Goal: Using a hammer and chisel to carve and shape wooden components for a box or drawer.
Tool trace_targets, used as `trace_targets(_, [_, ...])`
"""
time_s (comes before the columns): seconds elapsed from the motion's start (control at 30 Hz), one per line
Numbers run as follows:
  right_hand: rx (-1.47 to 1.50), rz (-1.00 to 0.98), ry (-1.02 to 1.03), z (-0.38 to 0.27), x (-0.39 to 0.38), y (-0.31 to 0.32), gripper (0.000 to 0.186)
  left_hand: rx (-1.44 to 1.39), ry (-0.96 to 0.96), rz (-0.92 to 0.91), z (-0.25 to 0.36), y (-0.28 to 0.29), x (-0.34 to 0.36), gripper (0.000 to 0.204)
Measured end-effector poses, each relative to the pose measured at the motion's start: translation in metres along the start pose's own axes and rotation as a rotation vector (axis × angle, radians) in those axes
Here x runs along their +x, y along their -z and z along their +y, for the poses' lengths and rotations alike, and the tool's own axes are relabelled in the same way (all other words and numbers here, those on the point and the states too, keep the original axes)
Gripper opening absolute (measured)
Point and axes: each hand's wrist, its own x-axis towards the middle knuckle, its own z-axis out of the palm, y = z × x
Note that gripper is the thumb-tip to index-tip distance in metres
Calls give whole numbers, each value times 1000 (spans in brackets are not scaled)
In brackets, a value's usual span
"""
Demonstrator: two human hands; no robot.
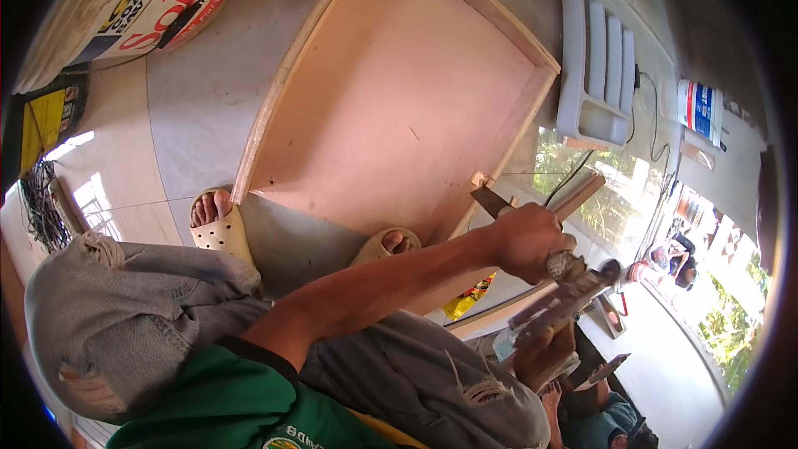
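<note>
— What is the left hand doing?

— The left hand (529, 245) is clenched around a blade (491, 202), the arm reaching across the person's lap. The metal sticks out from the top of the fist.

— Where does the blade point?

— Toward a small block (480, 179) at the near corner of the box (399, 100). It lies close to the block; whether they touch, I can't tell.

— And the right hand?

— Lower down, the right hand (540, 351) grasps a metal tool (573, 295). Both are smeared by blur, so its exact kind isn't clear. The tool's round end is just beside the lower side of the left fist.

— Describe the box.

— It's shallow and open, with a pinkish panel and a pale wooden rim, lying on the tiled floor (191, 125) in front of the person's sandals (223, 234).

— What else is around?

— A bucket (125, 12) at upper left, and a slotted grey plastic piece (594, 66) beside the box's right edge. Farther right is a small tub (698, 108). A yellow packet (471, 295) lies below the left hand, near wood strips. At lower right, another person (603, 416) in a teal top is partly visible.
</note>
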Motion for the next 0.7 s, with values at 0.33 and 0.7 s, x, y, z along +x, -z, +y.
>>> trace_targets(0.33, [-958, -1252, 268, -76, 61, 85, 34, -200, -127, 251, -1, -2, 25, 33])
trace_targets(0.7, [1208, 178, 214, 19, -10, 62, 45, -87, -47, 205, -2, -3, 14, 29])
